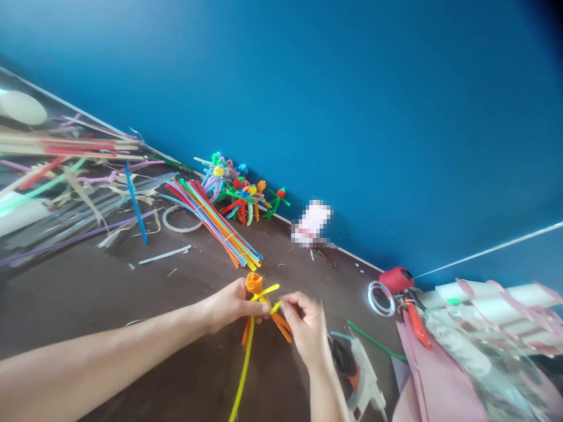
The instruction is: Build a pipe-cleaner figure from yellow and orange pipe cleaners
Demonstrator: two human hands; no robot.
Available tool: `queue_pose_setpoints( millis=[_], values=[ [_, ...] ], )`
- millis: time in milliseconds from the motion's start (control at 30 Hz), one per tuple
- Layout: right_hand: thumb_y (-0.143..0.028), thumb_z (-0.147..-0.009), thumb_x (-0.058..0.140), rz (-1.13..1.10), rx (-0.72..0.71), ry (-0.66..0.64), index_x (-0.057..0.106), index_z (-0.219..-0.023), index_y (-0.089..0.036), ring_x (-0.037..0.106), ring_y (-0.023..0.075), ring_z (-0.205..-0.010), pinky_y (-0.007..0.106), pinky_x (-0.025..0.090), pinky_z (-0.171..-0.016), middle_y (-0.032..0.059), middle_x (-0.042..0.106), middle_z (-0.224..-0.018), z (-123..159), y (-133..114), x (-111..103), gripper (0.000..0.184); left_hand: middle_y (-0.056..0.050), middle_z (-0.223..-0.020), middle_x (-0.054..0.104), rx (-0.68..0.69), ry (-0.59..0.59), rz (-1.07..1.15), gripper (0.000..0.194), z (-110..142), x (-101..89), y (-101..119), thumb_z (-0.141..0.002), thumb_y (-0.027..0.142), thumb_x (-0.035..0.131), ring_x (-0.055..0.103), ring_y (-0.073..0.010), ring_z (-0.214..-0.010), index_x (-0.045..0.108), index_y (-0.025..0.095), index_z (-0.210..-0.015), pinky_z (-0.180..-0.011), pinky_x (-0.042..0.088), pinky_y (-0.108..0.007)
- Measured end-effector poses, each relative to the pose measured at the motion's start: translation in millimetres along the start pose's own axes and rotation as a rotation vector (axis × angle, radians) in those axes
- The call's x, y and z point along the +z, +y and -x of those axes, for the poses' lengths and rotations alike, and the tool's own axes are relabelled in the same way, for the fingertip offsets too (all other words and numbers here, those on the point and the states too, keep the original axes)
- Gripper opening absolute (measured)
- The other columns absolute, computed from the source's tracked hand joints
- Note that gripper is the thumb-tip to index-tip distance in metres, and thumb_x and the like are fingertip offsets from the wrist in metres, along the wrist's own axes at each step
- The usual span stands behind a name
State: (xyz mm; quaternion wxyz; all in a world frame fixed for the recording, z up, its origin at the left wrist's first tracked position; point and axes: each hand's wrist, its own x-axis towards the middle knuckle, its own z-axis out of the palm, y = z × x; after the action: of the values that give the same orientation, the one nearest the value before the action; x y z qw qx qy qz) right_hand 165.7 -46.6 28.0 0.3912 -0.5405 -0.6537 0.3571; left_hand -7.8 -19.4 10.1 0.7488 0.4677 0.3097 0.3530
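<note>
At the lower centre of the frame, the left hand (229, 306) pinches an orange, coil-topped pipe-cleaner figure (254, 283) while the right hand (305, 321) grips a short bright-yellow fuzzy stem end (275, 307), apparently best drawn snug with the figure kept steady.

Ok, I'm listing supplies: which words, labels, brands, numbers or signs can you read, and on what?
None can be read.
Pixelated white item by the wall: any print is obscured.
White glue gun, red roll, clear plastic packaging: too blurred to make out any lettering.
Handheld orange figure: no lettering visible.
</note>
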Motion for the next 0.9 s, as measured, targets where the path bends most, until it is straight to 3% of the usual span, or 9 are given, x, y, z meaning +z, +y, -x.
queue_pose_setpoints(
  millis=[133,233,367,533,667,900],
  values=[
    [-0.036,-0.074,0.057,-0.368,0.245,-0.13,0.059,-0.07,-0.016,0.053,0.011,-0.048,0.021,0.042,-0.048,-0.0012,0.059,-0.055,-1.4,4.4,8.1,0.02,-0.002,-0.06,0.06,-0.086,-0.036,0.237,0.016,2.6,3.4,-4.0,-0.061,0.026,0.071,0.053,-0.0102,-0.055,0.062,0.013,-0.065,-0.058,0.043,-0.022],
    [-0.038,-0.074,0.057,-0.42,0.278,-0.13,0.058,-0.065,-0.015,0.049,0.0088,-0.045,0.017,0.035,-0.041,-0.0012,0.058,-0.053,-1.2,4.8,17.2,0.025,-0.001,-0.06,0.059,-0.102,-0.018,0.319,0.016,1.7,4.2,-7.4,-0.061,0.026,0.071,0.052,-0.0086,-0.054,0.061,0.013,-0.063,-0.055,0.041,-0.019],
    [-0.038,-0.076,0.054,-0.22,0.212,-0.075,0.061,-0.066,-0.014,0.041,0.007,-0.04,0.017,0.03,-0.038,-0.0025,0.053,-0.049,0.0,6.2,23.6,0.027,0.0,-0.058,0.058,-0.001,0.08,0.31,0.016,-1.5,4.2,-9.7,-0.063,0.026,0.069,0.052,-0.0087,-0.052,0.061,0.013,-0.062,-0.055,0.041,-0.021],
    [-0.035,-0.082,0.046,-0.027,0.121,-0.113,0.061,-0.07,-0.015,0.042,0.0088,-0.042,0.019,0.034,-0.042,-0.003,0.05,-0.049,3.8,1.8,26.7,0.028,0.0,-0.059,0.059,0.074,0.14,0.279,0.018,-4.4,4.5,-12.9,-0.068,0.031,0.065,0.056,-0.0142,-0.054,0.059,0.015,-0.068,-0.056,0.045,-0.028],
    [-0.027,-0.081,0.046,0.106,0.051,-0.121,0.057,-0.065,-0.015,0.045,0.01,-0.05,0.019,0.036,-0.047,-0.0018,0.052,-0.055,7.6,-3.9,29.2,0.022,0.001,-0.06,0.059,0.11,0.307,0.194,0.018,-6.0,2.8,-12.8,-0.064,0.029,0.068,0.053,-0.011,-0.055,0.06,0.015,-0.071,-0.056,0.043,-0.023],
    [-0.022,-0.081,0.044,0.315,-0.079,-0.065,0.054,-0.062,-0.016,0.041,0.0084,-0.047,0.018,0.031,-0.045,-0.0035,0.048,-0.051,13.7,-12.6,28.8,0.022,0.003,-0.051,0.052,0.138,0.403,-0.005,0.017,-5.2,3.2,-5.9,-0.063,0.029,0.067,0.047,-0.0089,-0.049,0.058,0.014,-0.064,-0.051,0.039,-0.022]
  ],
)
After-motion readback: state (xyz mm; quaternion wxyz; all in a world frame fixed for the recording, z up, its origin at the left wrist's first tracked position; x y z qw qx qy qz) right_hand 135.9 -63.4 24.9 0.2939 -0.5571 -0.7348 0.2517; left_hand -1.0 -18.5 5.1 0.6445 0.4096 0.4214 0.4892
